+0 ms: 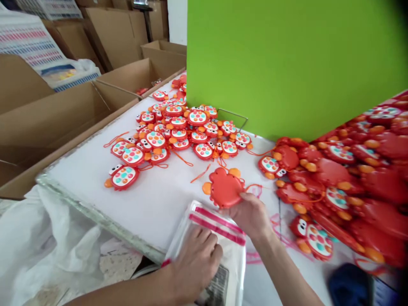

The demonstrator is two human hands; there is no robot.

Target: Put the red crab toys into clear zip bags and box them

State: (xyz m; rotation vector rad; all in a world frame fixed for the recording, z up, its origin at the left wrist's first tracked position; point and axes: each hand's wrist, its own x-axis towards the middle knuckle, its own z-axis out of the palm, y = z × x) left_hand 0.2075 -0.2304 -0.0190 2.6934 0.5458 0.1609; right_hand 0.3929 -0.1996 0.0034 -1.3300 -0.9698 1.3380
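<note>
My right hand (247, 214) grips a red crab toy (225, 187) by its lower edge, with the plain red back facing up and orange claws at its far side. An orange cord trails from the toy. Just below it lies a clear plastic bag (234, 255) with pink stripes near its top edge, apparently on a stack of others. My left hand (199, 259) is on the bag with its fingers curled and pressed together against the plastic; the fingertips are partly hidden. A dark printed patch (218, 287) shows on the bag beside this hand.
A heap of crab toys (175, 123) covers the white table's (95, 170) far part. More toys (344, 187) pile up at right. A green panel (287, 63) stands behind. Open cardboard boxes (63, 119) line the left edge. A dark blue object (349, 282) lies lower right.
</note>
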